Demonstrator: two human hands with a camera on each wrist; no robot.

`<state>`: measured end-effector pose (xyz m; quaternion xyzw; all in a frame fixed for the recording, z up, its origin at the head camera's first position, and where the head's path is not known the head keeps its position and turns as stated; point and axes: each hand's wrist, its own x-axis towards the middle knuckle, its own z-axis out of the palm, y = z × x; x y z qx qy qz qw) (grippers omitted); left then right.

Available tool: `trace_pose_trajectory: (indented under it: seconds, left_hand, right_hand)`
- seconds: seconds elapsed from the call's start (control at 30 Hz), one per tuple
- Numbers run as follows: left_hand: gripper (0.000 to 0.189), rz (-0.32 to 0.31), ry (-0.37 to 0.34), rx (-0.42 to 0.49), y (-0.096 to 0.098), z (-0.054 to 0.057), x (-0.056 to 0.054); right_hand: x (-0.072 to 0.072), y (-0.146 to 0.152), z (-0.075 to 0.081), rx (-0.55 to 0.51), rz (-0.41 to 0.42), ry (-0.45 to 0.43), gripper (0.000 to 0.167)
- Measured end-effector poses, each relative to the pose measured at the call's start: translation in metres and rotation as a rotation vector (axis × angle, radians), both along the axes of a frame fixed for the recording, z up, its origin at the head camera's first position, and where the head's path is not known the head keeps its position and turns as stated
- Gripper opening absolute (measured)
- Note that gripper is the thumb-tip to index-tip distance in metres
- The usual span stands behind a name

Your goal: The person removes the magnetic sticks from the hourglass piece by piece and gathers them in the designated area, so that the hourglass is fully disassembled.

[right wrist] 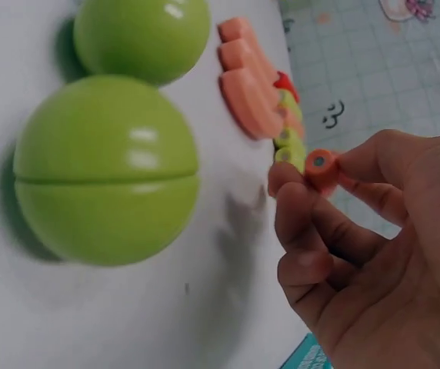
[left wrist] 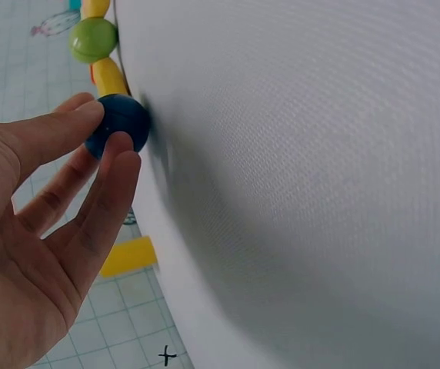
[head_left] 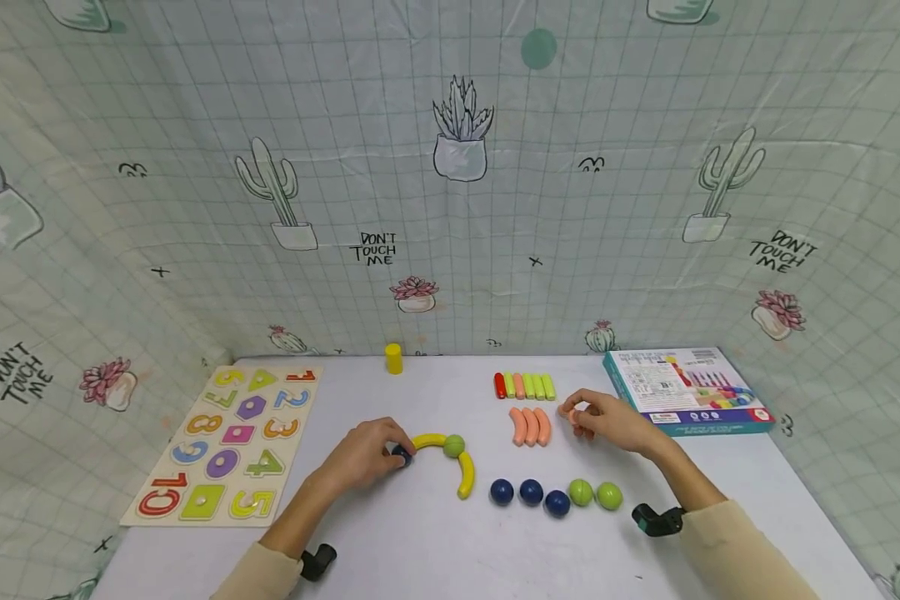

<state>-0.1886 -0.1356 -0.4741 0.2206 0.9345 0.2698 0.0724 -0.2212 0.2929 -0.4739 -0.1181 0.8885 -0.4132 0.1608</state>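
My left hand (head_left: 363,457) pinches a dark blue ball (left wrist: 124,123) between thumb and fingers, low at the table. The ball meets the end of a yellow curved rod (head_left: 429,439). That rod runs to a green ball (head_left: 453,446), from which a second yellow curved rod (head_left: 466,477) bends toward the front. On the right, my right hand (head_left: 609,421) holds a salmon-coloured rod (right wrist: 322,171) in its fingertips, with a round disc showing in its end. Most of this rod is hidden. Beside that hand lie three salmon curved rods (head_left: 530,427).
Several dark blue balls (head_left: 531,492) and two green balls (head_left: 581,492) line the front. Short straight rods (head_left: 528,386) in red, salmon and lime lie behind. A yellow cylinder (head_left: 393,359) stands at the back. A number puzzle board (head_left: 221,442) is left, a box (head_left: 690,392) right.
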Motion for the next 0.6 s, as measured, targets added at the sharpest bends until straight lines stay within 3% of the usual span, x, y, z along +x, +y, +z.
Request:
trace_pose_trajectory:
  seconds: [0.3,0.6]
  left_hand:
    - [0.015,-0.001,0.005,0.009,0.0,0.002,0.0]
    - [0.014,0.002,-0.001,0.007,0.0,0.002,0.001]
  right_hand:
    - [0.0,0.005,-0.01,-0.034,0.056,-0.161,0.019]
    - [-0.003,0.008,-0.013,0.068,0.085,-0.029,0.012]
